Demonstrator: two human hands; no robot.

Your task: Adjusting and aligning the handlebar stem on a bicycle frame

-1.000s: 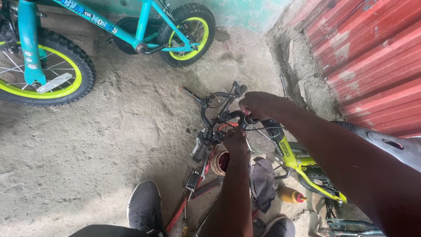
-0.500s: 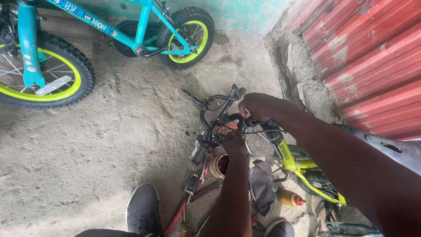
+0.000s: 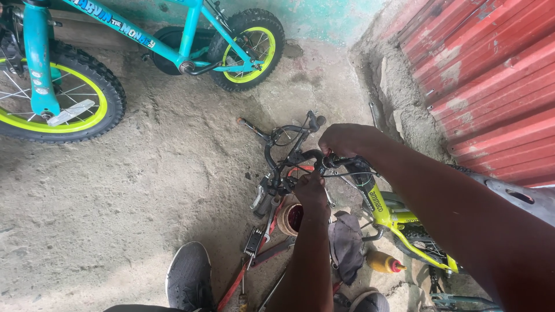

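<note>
- Little has moved since the earlier frame: both hands stay on the black handlebar (image 3: 289, 157) of the yellow-green bike (image 3: 386, 212) lying on the concrete floor (image 3: 144, 190).
- Right hand (image 3: 342, 140) grips the bar end, fingers curled tight.
- Left hand (image 3: 311, 190) clamps near the stem (fingers wrapped underneath, partly hidden).
- Teal bike (image 3: 191, 34) stands well apart.

I am seeing my left hand (image 3: 311, 190) covering part of the handlebar (image 3: 289, 156), its grip hidden. The teal bicycle (image 3: 115, 58) is running off the top and left edges; the yellow-green frame (image 3: 393, 216) is disappearing under my right arm.
</note>
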